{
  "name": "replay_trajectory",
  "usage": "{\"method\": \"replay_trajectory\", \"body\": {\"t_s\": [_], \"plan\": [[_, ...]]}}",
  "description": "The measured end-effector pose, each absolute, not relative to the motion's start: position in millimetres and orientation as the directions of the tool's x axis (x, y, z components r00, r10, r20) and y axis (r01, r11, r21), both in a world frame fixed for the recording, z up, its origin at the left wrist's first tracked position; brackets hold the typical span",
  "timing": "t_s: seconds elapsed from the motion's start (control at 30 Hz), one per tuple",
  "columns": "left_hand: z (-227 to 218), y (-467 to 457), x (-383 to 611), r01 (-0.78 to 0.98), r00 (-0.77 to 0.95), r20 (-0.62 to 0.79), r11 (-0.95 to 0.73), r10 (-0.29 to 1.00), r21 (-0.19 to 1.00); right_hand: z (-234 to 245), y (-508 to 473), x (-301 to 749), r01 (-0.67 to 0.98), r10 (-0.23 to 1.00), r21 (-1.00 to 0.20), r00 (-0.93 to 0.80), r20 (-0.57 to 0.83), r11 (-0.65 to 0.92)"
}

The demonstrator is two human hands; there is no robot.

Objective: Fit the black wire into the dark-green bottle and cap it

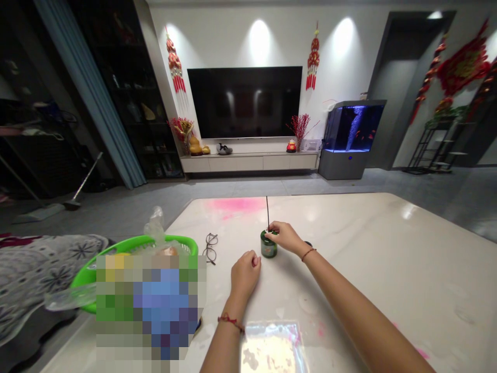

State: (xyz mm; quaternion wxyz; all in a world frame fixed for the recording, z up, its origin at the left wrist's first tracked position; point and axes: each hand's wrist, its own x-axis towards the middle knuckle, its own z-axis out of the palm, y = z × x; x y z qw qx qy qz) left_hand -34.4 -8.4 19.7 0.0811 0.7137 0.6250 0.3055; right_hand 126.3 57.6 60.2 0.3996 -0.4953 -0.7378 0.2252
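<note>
A small green glass jar (pixel 268 248) with a pale label stands upright on the table. From its mouth a thin black stick (pixel 267 212) rises straight up. My right hand (pixel 286 235) reaches over the jar from the right, thumb and forefinger pinched around the stick's lower end at the mouth; a bit of white shows by the fingertips. Curled closed, my left hand (pixel 245 272) rests just left of the jar, apart from it, and nothing shows in it. Behind my right wrist a small dark round object (pixel 308 243) is mostly hidden.
A pair of glasses (pixel 210 248) lies left of the jar. Farther left stands a green plastic basket (pixel 186 241) with bags in it, partly blurred out. The pale table (pixel 388 248) has pink stains. Beyond it are a television (pixel 244 103) and a fish tank (pixel 351 127).
</note>
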Motion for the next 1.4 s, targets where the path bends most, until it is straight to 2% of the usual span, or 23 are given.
{"method": "replay_trajectory", "body": {"t_s": [0.13,0.43,0.7,0.97,1.1,1.27,1.4], "plan": [[20,-9,-34,0.838,0.032,0.328,-0.204,0.944,0.505,72,59,128,0.568,0.912,-0.714,-0.26,0.317,0.41],[20,-9,-34,0.828,0.032,0.323,-0.206,0.946,0.522,90,75,137,0.631,0.916,-0.691,-0.385,0.116,0.352],[18,-10,-36,0.816,0.013,0.317,-0.193,0.949,0.545,109,85,138,0.706,0.888,-0.59,-0.458,0.04,0.391],[16,-9,-38,0.8,-0.013,0.34,-0.194,0.94,0.567,107,84,139,0.733,0.881,-0.533,-0.47,0.054,0.423],[17,-9,-37,0.8,-0.012,0.339,-0.194,0.941,0.568,109,80,136,0.771,0.881,-0.448,-0.465,0.088,0.452],[19,-10,-37,0.804,-0.013,0.323,-0.182,0.946,0.567,118,70,123,0.83,0.871,-0.265,-0.468,0.146,0.491],[19,-11,-36,0.809,-0.02,0.315,-0.17,0.949,0.563,126,66,115,0.851,0.865,-0.154,-0.489,0.116,0.502]]}}
